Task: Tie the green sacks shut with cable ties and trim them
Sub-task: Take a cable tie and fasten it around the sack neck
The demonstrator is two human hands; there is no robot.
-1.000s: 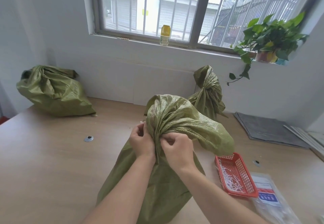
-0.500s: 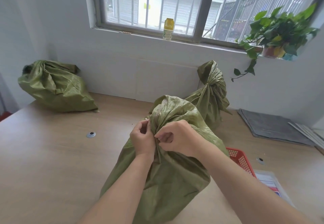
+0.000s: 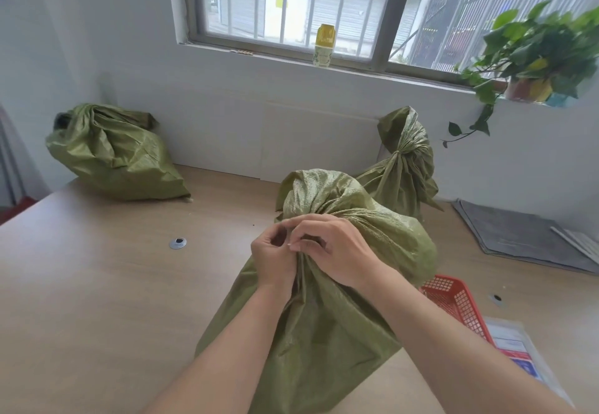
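Sack [image 3: 324, 332] upright on bench [image 3: 97, 300], neck bunched inside both grips | left grip [image 3: 272, 258] and right grip [image 3: 337, 251] pinch that neck; tie hidden between them | step: probably cinching | next: pull tight, then trim.

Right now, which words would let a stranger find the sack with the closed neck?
Find the window's dark middle post. Straight below, against the wall, stands an upright green sack. Its neck is cinched tight with a frill above; the left sack lies slumped.
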